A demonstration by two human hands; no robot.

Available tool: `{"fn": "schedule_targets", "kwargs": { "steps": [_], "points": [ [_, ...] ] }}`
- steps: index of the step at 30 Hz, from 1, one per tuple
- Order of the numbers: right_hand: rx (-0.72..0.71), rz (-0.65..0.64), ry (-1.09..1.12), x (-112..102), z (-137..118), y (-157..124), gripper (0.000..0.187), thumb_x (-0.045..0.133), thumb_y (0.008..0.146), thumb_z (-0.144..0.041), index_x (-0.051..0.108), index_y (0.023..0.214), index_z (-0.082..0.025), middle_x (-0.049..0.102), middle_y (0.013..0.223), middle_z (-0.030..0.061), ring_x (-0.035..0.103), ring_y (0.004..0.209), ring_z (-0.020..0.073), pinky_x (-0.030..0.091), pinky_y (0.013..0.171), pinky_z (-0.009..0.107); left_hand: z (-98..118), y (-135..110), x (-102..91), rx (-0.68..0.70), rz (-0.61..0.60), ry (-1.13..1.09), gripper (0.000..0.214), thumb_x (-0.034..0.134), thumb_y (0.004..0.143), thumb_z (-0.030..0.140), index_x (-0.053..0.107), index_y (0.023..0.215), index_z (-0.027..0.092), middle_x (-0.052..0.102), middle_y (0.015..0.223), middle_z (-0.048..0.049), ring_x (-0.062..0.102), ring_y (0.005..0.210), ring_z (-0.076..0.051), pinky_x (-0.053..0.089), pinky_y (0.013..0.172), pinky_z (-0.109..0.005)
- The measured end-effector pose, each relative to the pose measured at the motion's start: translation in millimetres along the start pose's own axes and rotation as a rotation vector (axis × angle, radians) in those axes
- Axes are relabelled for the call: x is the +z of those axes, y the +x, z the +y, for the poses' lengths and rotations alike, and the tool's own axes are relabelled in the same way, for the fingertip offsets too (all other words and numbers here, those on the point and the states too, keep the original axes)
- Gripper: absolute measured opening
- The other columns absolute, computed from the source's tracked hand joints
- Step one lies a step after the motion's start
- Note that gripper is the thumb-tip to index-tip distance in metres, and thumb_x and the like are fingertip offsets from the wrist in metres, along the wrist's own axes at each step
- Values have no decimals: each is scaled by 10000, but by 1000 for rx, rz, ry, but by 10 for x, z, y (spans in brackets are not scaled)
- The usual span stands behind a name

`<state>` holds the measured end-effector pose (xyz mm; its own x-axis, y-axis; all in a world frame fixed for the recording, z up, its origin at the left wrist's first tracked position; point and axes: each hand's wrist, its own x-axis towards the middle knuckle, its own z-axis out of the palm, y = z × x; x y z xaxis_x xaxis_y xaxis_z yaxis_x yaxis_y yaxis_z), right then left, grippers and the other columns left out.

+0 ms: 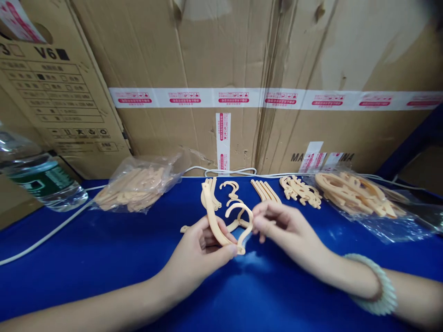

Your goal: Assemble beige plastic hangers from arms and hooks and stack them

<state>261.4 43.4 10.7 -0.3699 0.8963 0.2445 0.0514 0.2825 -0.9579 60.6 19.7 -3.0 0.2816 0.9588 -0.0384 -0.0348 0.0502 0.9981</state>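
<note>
My left hand is closed around a curved beige plastic hanger arm, thumb pressed near its lower end. My right hand pinches a beige hook piece that meets the arm, fingers closed on it. A pale bead bracelet sits on my right wrist. Both hands hover just above the blue table top. Loose beige hooks and arm pieces lie just behind the hands.
A clear bag of beige parts lies at the left, another bag at the right, with a loose pile between. A water bottle lies far left. A white cable crosses the table. Cardboard boxes wall the back.
</note>
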Motion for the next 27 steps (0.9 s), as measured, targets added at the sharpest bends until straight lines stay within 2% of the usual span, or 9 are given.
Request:
{"fn": "schedule_targets", "kwargs": {
  "steps": [3,5,7,10,14,17,20,24,27],
  "points": [
    [-173,75,-332,-313,-44,224,246,551,922,-389,622,816,-179,650,779,40,599,693,158,481,611,269,-2,6,-8,2,37,-5,274,764,741,213,509,837,175,691,773,18,680,703,-125,542,675,-231],
    [-315,12,-638,-530,-25,363,159,586,899,-313,662,837,-187,681,830,58,615,782,199,482,715,329,-2,7,-5,12,42,-15,264,757,751,220,513,841,174,688,773,17,680,687,-125,546,658,-232],
    [-417,-87,-853,-692,23,457,103,609,880,-246,699,872,-197,688,885,72,601,889,232,462,823,386,-7,6,-1,21,39,-20,253,751,757,221,519,844,172,687,780,13,681,688,-125,549,655,-232],
    [-417,-218,-986,-774,102,495,113,683,839,-246,725,931,-195,663,960,90,580,956,250,462,854,404,-20,5,0,31,41,-28,248,747,758,222,521,845,169,687,781,9,683,691,-124,551,657,-231],
    [-368,-285,-1054,-696,172,451,88,709,794,-168,738,877,-178,647,984,100,576,938,253,484,817,397,-33,9,-4,27,50,-40,258,741,764,223,521,888,174,692,805,6,686,704,-126,553,669,-236],
    [-381,-244,-982,-655,188,447,72,685,801,-132,735,810,-184,656,958,89,597,924,235,492,822,381,-33,18,-7,34,54,-41,266,745,758,225,521,893,178,692,796,8,683,702,-128,551,673,-241],
    [-363,-114,-759,-637,128,441,68,659,843,-197,715,805,-191,681,949,77,644,889,210,512,802,350,-27,24,-11,41,50,-21,274,758,745,219,520,876,178,694,792,10,676,708,-124,543,698,-245],
    [-208,14,-346,-509,-101,323,166,605,907,-331,676,938,-184,720,754,43,666,624,157,520,581,267,-21,18,-19,32,56,-13,292,769,739,220,521,889,185,693,811,17,667,745,-117,530,729,-237],
    [-161,60,-174,-344,-274,184,178,641,891,-322,691,996,-187,746,809,53,709,729,169,542,623,238,-24,15,-23,30,44,-23,286,768,745,227,523,887,186,692,825,17,664,784,-120,523,760,-239]
  ]
}}
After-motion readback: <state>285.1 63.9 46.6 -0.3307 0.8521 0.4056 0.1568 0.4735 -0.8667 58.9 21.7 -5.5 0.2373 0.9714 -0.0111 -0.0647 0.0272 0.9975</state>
